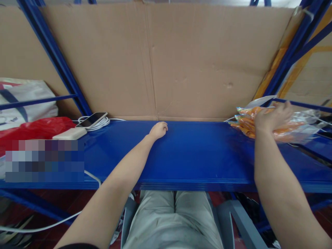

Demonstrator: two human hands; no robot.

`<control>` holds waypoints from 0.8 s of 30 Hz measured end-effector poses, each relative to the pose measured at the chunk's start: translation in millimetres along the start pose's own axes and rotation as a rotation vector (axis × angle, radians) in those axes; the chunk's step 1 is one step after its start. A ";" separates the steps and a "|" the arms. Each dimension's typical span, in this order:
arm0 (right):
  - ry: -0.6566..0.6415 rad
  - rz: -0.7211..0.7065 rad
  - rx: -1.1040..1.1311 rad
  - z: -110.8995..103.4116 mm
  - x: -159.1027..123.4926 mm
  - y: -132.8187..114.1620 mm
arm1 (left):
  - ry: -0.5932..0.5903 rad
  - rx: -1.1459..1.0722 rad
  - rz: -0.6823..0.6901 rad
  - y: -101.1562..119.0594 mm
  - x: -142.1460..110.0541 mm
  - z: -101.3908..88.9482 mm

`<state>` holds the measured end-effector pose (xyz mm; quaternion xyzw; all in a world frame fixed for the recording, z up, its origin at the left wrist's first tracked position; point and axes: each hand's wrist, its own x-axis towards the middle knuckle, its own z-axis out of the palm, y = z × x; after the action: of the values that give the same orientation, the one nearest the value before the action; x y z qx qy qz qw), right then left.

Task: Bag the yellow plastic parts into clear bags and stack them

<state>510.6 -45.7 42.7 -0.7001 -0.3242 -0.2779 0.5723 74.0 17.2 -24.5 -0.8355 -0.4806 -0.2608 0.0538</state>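
Note:
My left hand (158,130) rests near the back edge of the blue shelf (192,155), fingers curled into a loose fist with nothing visible in them. At the right, clear plastic bags (246,121) with orange contents lie in a pile beside the blue rack post. My right hand (275,116) is over this pile, its fingers stretched out across the bags. The hand covers part of them, and the kind of orange pieces inside cannot be made out.
Cardboard (197,62) stands along the back. At the left lie a phone (92,120) on a coiled white cable, a white box-shaped device (70,134), a red plastic bag (49,126) and a whitish bag (33,100). Blue rack posts (55,57) rise on both sides.

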 end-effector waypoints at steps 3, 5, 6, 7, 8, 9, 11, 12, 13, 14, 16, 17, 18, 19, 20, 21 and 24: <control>-0.105 -0.154 0.021 -1.6 -8.3 -9.3 | -0.006 -0.003 -0.014 0.4 -0.1 -1.9; -0.172 -0.203 0.010 0.6 -15.0 -14.2 | -0.006 -0.004 -0.019 0.2 0.1 -2.7; -0.203 -0.220 0.003 3.1 -18.7 -15.7 | -0.005 -0.005 -0.018 0.2 0.1 -2.9; -0.237 -0.238 -0.003 6.6 -22.9 -16.4 | -0.003 -0.005 -0.015 0.4 0.1 -3.1; -0.276 -0.263 -0.007 11.3 -27.5 -16.2 | -0.003 -0.004 -0.012 0.9 0.0 -3.4; -0.318 -0.290 -0.011 17.0 -32.8 -14.9 | -0.005 -0.001 -0.011 1.8 -0.3 -3.8; -0.431 -0.376 0.000 30.7 -45.1 -10.1 | -0.012 0.013 -0.016 4.7 -1.3 -5.8; -0.498 -0.415 0.003 37.9 -51.8 -7.1 | -0.014 0.022 -0.021 6.3 -1.9 -7.6; -0.574 -0.440 -0.007 44.6 -58.6 -4.2 | -0.012 0.033 -0.030 7.7 -2.3 -10.1; -0.661 -0.449 -0.035 50.6 -65.0 -1.7 | -0.005 0.045 -0.046 8.5 -2.7 -13.5; -0.870 -0.432 -0.132 58.6 -76.0 1.1 | 0.019 0.070 -0.111 7.5 -2.9 -23.2; -0.969 -0.407 -0.189 60.6 -79.9 1.4 | 0.030 0.081 -0.167 5.2 -3.1 -29.5; -1.054 -0.379 -0.241 61.4 -82.7 1.0 | 0.035 0.090 -0.239 1.7 -3.8 -36.7; -1.118 -0.353 -0.282 61.2 -84.4 0.3 | 0.032 0.100 -0.325 -3.0 -5.3 -44.5; -1.160 -0.333 -0.307 60.5 -85.2 -0.5 | 0.025 0.115 -0.424 -8.6 -8.1 -52.8; -1.185 -0.322 -0.316 59.5 -85.2 -1.1 | 0.011 0.140 -0.547 -15.0 -12.6 -61.2; -1.206 -0.312 -0.302 57.5 -83.1 -0.8 | 0.059 0.281 -0.834 -36.1 -38.0 -85.2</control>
<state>458.1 -0.4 -31.0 -0.7508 -0.6447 0.0422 0.1373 -4.0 -22.1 24.3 -0.5468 -0.8058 -0.2161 0.0707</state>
